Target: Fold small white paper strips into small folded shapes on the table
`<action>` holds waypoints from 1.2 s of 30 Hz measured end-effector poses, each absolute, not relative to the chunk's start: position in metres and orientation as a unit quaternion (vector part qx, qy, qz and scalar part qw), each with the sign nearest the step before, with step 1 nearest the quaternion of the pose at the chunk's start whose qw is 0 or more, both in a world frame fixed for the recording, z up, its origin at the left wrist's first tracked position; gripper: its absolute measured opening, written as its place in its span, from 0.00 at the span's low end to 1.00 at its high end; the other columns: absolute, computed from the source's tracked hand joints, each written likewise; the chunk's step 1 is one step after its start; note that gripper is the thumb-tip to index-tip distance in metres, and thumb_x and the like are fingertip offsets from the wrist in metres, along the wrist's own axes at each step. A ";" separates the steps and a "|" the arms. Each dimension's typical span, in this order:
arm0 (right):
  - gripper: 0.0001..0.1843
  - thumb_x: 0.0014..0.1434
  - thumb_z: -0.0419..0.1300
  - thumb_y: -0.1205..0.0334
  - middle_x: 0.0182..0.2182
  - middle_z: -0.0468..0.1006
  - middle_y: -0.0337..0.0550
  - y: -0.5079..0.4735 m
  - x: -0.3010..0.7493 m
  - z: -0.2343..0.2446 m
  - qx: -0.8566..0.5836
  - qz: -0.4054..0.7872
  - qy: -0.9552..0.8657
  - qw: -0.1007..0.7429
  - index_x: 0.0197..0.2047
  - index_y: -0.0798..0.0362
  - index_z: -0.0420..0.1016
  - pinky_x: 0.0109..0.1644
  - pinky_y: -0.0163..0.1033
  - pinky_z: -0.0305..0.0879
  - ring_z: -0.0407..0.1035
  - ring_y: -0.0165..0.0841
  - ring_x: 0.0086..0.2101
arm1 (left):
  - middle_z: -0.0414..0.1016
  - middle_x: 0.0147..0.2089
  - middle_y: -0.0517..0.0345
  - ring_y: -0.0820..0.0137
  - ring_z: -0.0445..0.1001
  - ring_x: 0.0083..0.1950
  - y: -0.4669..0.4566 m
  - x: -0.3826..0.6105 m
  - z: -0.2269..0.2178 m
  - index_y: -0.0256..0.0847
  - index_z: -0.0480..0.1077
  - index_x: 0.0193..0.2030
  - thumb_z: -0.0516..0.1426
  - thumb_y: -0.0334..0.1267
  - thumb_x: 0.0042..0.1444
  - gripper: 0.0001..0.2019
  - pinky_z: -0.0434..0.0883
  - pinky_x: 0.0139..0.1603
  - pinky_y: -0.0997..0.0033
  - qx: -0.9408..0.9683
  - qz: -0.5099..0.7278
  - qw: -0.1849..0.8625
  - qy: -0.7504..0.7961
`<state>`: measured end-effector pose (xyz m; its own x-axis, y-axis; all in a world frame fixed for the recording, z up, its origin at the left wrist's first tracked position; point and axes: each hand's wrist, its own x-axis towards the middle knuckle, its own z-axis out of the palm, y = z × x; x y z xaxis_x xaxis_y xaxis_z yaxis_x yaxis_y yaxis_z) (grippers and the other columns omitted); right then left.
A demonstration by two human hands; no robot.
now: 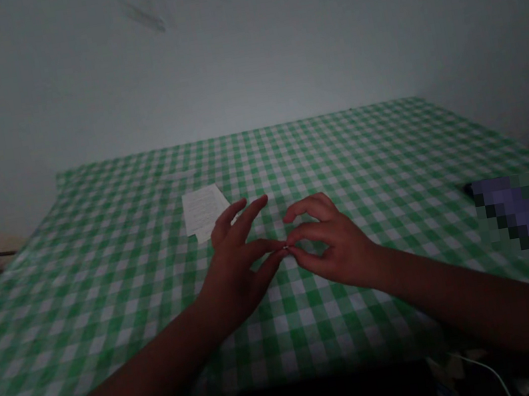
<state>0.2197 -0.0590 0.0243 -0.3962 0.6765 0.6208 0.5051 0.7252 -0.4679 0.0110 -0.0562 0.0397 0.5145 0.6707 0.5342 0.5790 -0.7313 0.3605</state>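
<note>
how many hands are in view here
2. The left hand is above the green checked tablecloth, just in front of the white paper. The right hand is beside it, fingertips meeting the left's on a tiny thing. No others show.

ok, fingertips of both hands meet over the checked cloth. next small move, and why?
Probably raise it closer to view: the left hand and right hand pinch a pale speck between their fingertips, too small and dim to identify above the cloth.

A plain pale wall (241, 60) rises behind the counter (388, 150), covered by a green-and-white checked cloth (109, 210); the light is dim and greyish.
</note>
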 end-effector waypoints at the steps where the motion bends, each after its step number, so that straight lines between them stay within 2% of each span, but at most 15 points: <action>1: 0.05 0.57 0.63 0.66 0.47 0.74 0.43 -0.059 0.220 0.024 -0.356 0.105 -0.830 0.417 0.36 0.47 0.76 0.55 0.52 0.62 0.67 0.40 0.49 | 0.61 0.69 0.54 0.53 0.53 0.71 -0.056 0.011 0.039 0.46 0.79 0.38 0.63 0.36 0.58 0.02 0.58 0.67 0.39 0.865 0.339 0.079 0.360; 9: 0.05 0.56 0.64 0.67 0.45 0.73 0.43 -0.057 0.220 0.021 -0.365 0.175 -0.813 0.417 0.35 0.48 0.75 0.54 0.50 0.64 0.67 0.38 0.49 | 0.65 0.67 0.55 0.57 0.58 0.70 -0.049 0.008 0.032 0.46 0.79 0.36 0.63 0.38 0.58 0.02 0.60 0.67 0.40 0.834 0.338 0.182 0.395; 15: 0.05 0.55 0.64 0.69 0.43 0.74 0.41 -0.052 0.220 0.020 -0.380 0.234 -0.786 0.427 0.32 0.49 0.73 0.54 0.50 0.64 0.69 0.36 0.46 | 0.66 0.66 0.53 0.57 0.63 0.67 -0.045 0.006 0.033 0.45 0.77 0.37 0.61 0.39 0.59 0.03 0.63 0.65 0.41 0.819 0.341 0.203 0.414; 21: 0.08 0.52 0.61 0.72 0.42 0.75 0.41 -0.048 0.225 0.020 -0.402 0.247 -0.768 0.432 0.30 0.49 0.70 0.53 0.49 0.65 0.70 0.36 0.46 | 0.65 0.67 0.53 0.57 0.62 0.67 -0.039 -0.004 0.037 0.44 0.76 0.37 0.60 0.41 0.60 0.05 0.62 0.66 0.41 0.820 0.346 0.164 0.426; 28: 0.05 0.54 0.60 0.70 0.41 0.74 0.41 -0.040 0.233 0.021 -0.410 0.255 -0.764 0.429 0.30 0.50 0.70 0.54 0.50 0.62 0.69 0.36 0.45 | 0.64 0.67 0.51 0.54 0.55 0.69 -0.031 -0.010 0.041 0.41 0.73 0.38 0.56 0.38 0.64 0.06 0.57 0.68 0.41 0.862 0.275 0.067 0.421; 31: 0.06 0.55 0.59 0.70 0.42 0.74 0.41 -0.038 0.234 0.019 -0.428 0.254 -0.765 0.408 0.29 0.50 0.71 0.54 0.49 0.61 0.68 0.36 0.46 | 0.64 0.67 0.50 0.54 0.54 0.70 -0.031 -0.010 0.036 0.40 0.72 0.39 0.54 0.37 0.65 0.06 0.56 0.68 0.41 0.873 0.248 0.054 0.418; 36: 0.06 0.55 0.59 0.69 0.45 0.74 0.43 -0.039 0.232 0.012 -0.472 0.176 -0.799 0.328 0.29 0.51 0.73 0.55 0.51 0.58 0.62 0.40 0.49 | 0.63 0.67 0.50 0.53 0.52 0.71 -0.034 -0.006 0.026 0.41 0.72 0.39 0.54 0.35 0.64 0.06 0.56 0.66 0.41 0.888 0.178 0.039 0.422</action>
<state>0.2316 -0.0387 0.0121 -0.3396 0.8695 0.3588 0.6383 0.4932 -0.5910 -0.0060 -0.0344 0.0262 0.5815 0.7627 0.2832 0.7353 -0.6416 0.2183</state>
